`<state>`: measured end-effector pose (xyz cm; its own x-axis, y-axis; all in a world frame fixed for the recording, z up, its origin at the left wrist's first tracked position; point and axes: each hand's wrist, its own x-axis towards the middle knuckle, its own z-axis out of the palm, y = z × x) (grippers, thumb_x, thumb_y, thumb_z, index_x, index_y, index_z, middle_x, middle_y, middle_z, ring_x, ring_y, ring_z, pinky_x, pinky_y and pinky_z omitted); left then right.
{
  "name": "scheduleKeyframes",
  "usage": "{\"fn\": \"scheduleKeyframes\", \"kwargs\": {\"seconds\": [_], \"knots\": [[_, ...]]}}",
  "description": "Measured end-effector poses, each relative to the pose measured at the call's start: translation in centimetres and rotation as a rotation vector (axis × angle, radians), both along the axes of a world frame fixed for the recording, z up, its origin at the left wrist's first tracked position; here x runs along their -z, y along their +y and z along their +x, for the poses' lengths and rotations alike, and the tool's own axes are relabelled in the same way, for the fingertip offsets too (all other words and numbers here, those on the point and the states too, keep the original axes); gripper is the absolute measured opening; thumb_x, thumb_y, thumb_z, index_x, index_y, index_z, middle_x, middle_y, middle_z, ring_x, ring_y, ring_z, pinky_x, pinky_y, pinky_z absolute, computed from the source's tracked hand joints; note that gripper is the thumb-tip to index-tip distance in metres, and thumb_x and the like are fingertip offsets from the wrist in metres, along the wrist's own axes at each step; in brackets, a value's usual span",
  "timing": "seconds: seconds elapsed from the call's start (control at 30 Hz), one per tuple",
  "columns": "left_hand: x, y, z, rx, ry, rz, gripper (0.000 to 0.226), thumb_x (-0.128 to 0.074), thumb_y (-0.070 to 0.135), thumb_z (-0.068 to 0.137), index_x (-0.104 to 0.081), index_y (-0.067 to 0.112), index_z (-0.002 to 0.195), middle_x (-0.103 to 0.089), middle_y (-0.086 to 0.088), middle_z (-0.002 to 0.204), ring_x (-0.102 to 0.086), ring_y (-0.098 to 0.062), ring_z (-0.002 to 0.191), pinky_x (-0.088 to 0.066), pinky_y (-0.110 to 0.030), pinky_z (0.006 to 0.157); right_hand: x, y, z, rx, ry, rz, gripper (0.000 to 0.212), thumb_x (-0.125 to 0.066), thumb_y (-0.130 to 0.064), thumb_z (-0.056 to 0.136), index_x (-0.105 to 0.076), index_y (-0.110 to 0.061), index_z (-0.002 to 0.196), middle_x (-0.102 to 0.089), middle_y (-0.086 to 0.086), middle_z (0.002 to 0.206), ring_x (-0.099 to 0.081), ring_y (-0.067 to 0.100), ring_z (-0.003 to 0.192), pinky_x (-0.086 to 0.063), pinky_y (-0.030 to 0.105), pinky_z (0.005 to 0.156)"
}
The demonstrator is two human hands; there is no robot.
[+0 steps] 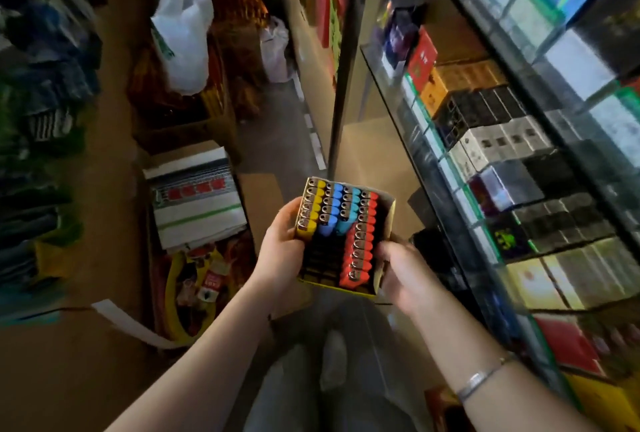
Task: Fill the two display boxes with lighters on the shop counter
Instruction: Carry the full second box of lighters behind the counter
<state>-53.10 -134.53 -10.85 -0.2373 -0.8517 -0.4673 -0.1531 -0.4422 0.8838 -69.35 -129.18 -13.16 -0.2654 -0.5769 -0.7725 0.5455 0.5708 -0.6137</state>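
I hold one cardboard display box point(388, 224) in front of me, above the floor behind the counter. My left hand point(282, 251) grips its left wall and my right hand point(401, 269) grips its near right corner. Inside stand rows of lighters: yellow lighters point(309, 206), blue lighters point(329, 210), light-blue lighters point(348, 210) and a long row of red lighters point(362, 241). The near left part of the box shows dark slots with no lighters in them. No second display box is in view.
A glass counter case point(426, 168) with stacked cigarette packs runs along the right. On the left stand cardboard cartons point(197, 196) of goods, a white plastic bag point(187, 26) and shelves of packets. My legs are below the box.
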Motion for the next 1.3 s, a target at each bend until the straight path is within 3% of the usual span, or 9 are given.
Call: {"fn": "scheduleKeyframes", "kwargs": {"seconds": [0.13, 0.27, 0.4, 0.53, 0.63, 0.77, 1.03, 1.1, 1.3], "knots": [[2.8, -5.3, -2.4, 0.073, -0.021, -0.02, 0.072, -0.032, -0.02, 0.071, -0.058, 0.042, 0.097, -0.068, 0.017, 0.094, -0.062, 0.003, 0.092, -0.05, -0.012, 0.065, 3.3, -4.3, -1.6, 0.013, 0.002, 0.042, 0.037, -0.042, 0.007, 0.084, -0.06, -0.018, 0.105, -0.072, 0.008, 0.087, -0.068, 0.023, 0.083, -0.053, 0.031, 0.059], [7.7, -11.2, -4.5, 0.16, -0.047, 0.058, 0.072, -0.032, -0.018, 0.076, -0.048, 0.031, 0.125, -0.063, 0.01, 0.105, -0.059, -0.006, 0.101, -0.051, -0.017, 0.071, 6.8, -9.0, -3.7, 0.057, 0.018, 0.065, 0.04, -0.039, 0.011, 0.08, -0.06, -0.019, 0.098, -0.071, 0.007, 0.085, -0.065, 0.024, 0.086, -0.053, 0.033, 0.059], [13.1, -16.4, -7.3, 0.313, -0.093, 0.097, 0.085, -0.032, -0.022, 0.069, -0.043, 0.034, 0.132, -0.06, 0.004, 0.115, -0.052, -0.018, 0.115, -0.043, -0.035, 0.096, 11.3, -13.2, -5.8, 0.2, 0.058, 0.087, 0.04, -0.03, 0.016, 0.075, -0.058, -0.011, 0.084, -0.067, 0.004, 0.057, -0.064, 0.016, 0.051, -0.048, 0.022, 0.041], [18.2, -19.8, -10.4, 0.476, -0.114, 0.119, 0.091, -0.033, -0.018, 0.07, -0.036, 0.047, 0.133, -0.054, 0.012, 0.117, -0.048, -0.008, 0.107, -0.044, -0.019, 0.069, 16.3, -15.5, -8.0, 0.363, 0.035, 0.056, 0.041, -0.029, 0.015, 0.079, -0.059, -0.012, 0.087, -0.068, 0.0, 0.056, -0.065, 0.013, 0.05, -0.05, 0.022, 0.042], [21.4, -21.1, -12.7, 0.495, -0.05, 0.129, 0.084, -0.031, -0.02, 0.072, -0.045, 0.046, 0.121, -0.059, 0.021, 0.098, -0.056, 0.006, 0.083, -0.046, -0.008, 0.049, 19.9, -16.9, -9.4, 0.451, 0.061, 0.03, 0.036, -0.034, 0.011, 0.083, -0.059, -0.008, 0.101, -0.071, 0.006, 0.076, -0.068, 0.018, 0.067, -0.054, 0.026, 0.052], [24.7, -22.4, -14.9, 0.389, 0.045, 0.145, 0.066, -0.033, -0.023, 0.075, -0.052, 0.03, 0.109, -0.061, 0.01, 0.093, -0.063, 0.008, 0.067, -0.048, -0.011, 0.048, 23.2, -18.5, -10.7, 0.576, 0.106, 0.034, 0.046, -0.037, 0.003, 0.088, -0.043, -0.007, 0.133, -0.058, 0.015, 0.114, -0.061, 0.028, 0.09, -0.054, 0.032, 0.069], [29.2, -24.0, -16.3, 0.105, 0.216, 0.213, 0.048, -0.041, -0.015, 0.07, -0.061, 0.022, 0.093, -0.052, -0.013, 0.126, -0.054, -0.027, 0.111, -0.05, -0.023, 0.058, 26.5, -20.4, -10.9, 0.679, 0.307, 0.157, 0.031, -0.039, -0.011, 0.094, -0.05, -0.016, 0.122, -0.052, 0.014, 0.129, -0.057, 0.028, 0.104, -0.047, 0.042, 0.09], [29.9, -24.3, -16.5, -0.029, 0.277, 0.303, 0.043, -0.046, -0.013, 0.072, -0.054, 0.017, 0.101, -0.056, -0.013, 0.115, -0.06, -0.024, 0.098, -0.05, -0.022, 0.055, 26.9, -20.7, -10.9, 0.676, 0.309, 0.165, 0.033, -0.041, -0.014, 0.094, -0.046, -0.016, 0.127, -0.048, 0.014, 0.134, -0.055, 0.032, 0.112, -0.046, 0.049, 0.094], [30.0, -23.8, -17.4, -0.034, 0.231, 0.221, 0.066, -0.055, -0.007, 0.073, -0.036, 0.015, 0.131, -0.048, 0.0, 0.117, -0.057, -0.018, 0.103, -0.053, -0.03, 0.078, 26.6, -22.2, -11.0, 0.611, 0.253, 0.062, 0.052, -0.052, -0.017, 0.091, -0.033, -0.021, 0.14, -0.046, 0.013, 0.136, -0.057, 0.026, 0.096, -0.051, 0.029, 0.061]]}}
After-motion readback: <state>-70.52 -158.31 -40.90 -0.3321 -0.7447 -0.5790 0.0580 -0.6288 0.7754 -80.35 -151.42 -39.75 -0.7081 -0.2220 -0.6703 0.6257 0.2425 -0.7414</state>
